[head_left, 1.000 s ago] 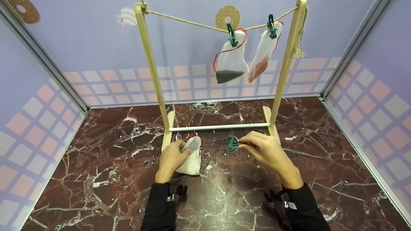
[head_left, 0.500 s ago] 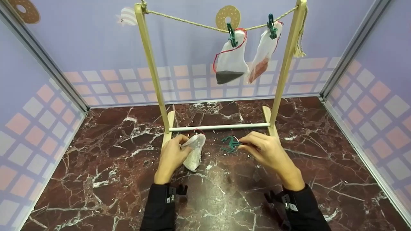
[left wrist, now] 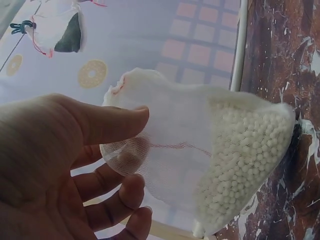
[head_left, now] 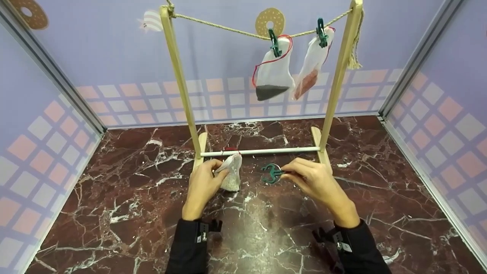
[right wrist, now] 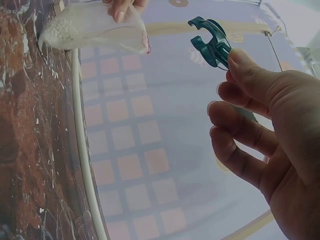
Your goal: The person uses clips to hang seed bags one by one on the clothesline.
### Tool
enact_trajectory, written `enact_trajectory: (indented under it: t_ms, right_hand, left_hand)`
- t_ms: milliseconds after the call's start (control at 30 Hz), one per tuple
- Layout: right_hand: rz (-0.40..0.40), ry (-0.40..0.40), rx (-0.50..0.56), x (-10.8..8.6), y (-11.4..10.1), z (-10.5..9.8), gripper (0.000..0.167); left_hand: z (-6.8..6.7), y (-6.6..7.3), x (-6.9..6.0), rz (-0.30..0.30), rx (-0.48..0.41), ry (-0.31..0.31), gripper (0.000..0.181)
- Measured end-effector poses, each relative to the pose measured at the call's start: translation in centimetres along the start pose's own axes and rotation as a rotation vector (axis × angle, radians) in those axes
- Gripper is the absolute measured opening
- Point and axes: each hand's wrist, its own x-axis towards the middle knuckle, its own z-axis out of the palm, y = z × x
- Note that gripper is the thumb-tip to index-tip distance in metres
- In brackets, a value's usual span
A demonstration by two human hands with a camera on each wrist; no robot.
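My left hand (head_left: 201, 186) pinches a white mesh drawstring bag (head_left: 232, 182) near its top, thumb against fingers. Small white beads (left wrist: 245, 155) fill the bag's lower part in the left wrist view, and a red cord shows at its mouth. The bag hangs roughly upright, low at the rack's left side; whether its bottom touches the tabletop I cannot tell. Between thumb and forefinger, my right hand (head_left: 317, 180) pinches the handles of a green plastic clip (right wrist: 212, 45). Its curved jaws are spread apart and point left towards the bag, without touching it.
A wooden rack stands ahead, with a rope (head_left: 220, 26) between its posts and a white crossbar (head_left: 266, 151) low down. Two mesh bags, one with dark filling (head_left: 272, 91) and one with pinkish filling (head_left: 306, 83), hang right of centre from green clips. Patterned walls enclose the marbled tabletop (head_left: 133, 190).
The bag of beads lay slanted on the tabletop a second ago; my left hand has since raised it more upright, its top reaching the crossbar. My right hand with the clip has hardly moved.
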Motion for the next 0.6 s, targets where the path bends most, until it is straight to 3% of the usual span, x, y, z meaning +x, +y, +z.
enact_trajectory:
  t_ms: [133,333,433,600]
  right_hand:
    - [-0.011,-0.007,0.028,0.0,-0.1,0.3,0.013]
    - [-0.026,-0.005,0.041,0.5,-0.4,0.9,0.013]
    - [-0.042,-0.013,0.032,1.4,-0.5,0.9,0.013]
    - [-0.1,-0.03,-0.03,4.2,-0.6,0.1,0.015]
  left_hand:
    - [-0.2,0.3,0.0,0.012,0.003,0.018,0.009]
    - [-0.8,0.8,-0.1,0.079,0.028,0.067,0.007]
    - [-1.2,1.2,-0.1,0.093,0.047,0.08,0.008]
    - [-2.6,2.4,0.7,0.113,0.089,0.039,0.011]
